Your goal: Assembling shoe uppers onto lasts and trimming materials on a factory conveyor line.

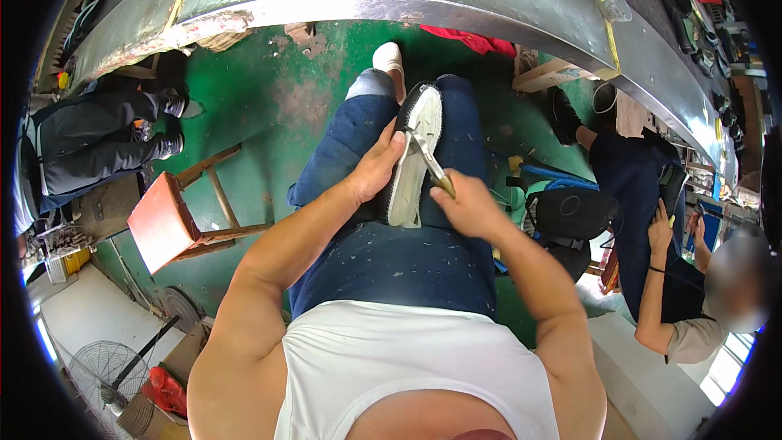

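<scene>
A shoe upper on its last (411, 187) lies bottom up across my lap, toe pointing away from me. Its underside is pale, with a dark upper edge and a light stitched or pleated rim. My left hand (379, 165) is closed on the shoe's left side, thumb near the rim. In my right hand (470, 205) I grip metal pincers (428, 159) with a yellowish handle. Their head lies over the forward part of the underside, close to my left thumb. Whether the jaws bite on the rim is too small to tell.
A long metal-topped bench (326, 4) curves across the far side. To my left stand a wooden stool (167, 224) and a person in dark trousers (98, 143). Another person (643, 220) sits at right, beside a black bag (574, 212). A fan (106, 383) is at lower left.
</scene>
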The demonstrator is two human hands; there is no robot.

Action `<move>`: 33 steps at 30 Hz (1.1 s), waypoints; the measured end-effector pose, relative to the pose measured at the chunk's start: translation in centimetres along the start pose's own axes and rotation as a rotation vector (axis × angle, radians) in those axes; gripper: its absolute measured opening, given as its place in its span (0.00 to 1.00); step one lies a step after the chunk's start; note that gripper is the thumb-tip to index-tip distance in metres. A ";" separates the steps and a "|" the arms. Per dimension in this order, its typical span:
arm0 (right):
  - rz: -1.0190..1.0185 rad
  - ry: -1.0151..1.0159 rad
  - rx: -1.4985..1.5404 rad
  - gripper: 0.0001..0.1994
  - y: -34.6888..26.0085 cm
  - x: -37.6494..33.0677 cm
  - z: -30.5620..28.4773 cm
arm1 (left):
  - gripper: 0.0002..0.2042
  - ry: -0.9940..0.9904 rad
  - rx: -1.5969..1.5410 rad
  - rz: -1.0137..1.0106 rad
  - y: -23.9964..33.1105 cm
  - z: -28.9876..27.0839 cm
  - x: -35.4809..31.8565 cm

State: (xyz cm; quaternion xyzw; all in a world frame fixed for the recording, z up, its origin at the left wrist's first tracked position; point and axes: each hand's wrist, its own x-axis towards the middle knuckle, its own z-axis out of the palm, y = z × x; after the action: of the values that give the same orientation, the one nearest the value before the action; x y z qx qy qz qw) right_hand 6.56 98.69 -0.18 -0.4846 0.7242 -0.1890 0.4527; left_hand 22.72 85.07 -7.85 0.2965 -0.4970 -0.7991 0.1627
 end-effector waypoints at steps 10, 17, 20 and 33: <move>0.211 -0.257 0.864 0.14 2.7 0.9 1.4 | 0.30 0.183 0.088 0.002 -0.5 0.6 0.8; 0.271 -0.520 1.295 0.19 6.6 0.6 -0.9 | 0.23 0.072 0.787 0.204 2.4 1.0 0.4; 0.288 -0.495 1.116 0.19 5.1 -0.6 -2.7 | 0.21 0.082 0.892 0.258 3.2 0.7 0.7; -0.120 0.058 0.128 0.20 1.5 3.7 -4.5 | 0.36 0.136 0.712 -0.009 2.7 1.8 1.2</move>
State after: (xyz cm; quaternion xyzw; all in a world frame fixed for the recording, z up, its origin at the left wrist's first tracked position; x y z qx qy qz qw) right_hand 1.51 95.41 -0.66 -0.4915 0.6932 -0.2754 0.4495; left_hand 20.57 84.47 -5.19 0.3894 -0.7309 -0.5550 0.0784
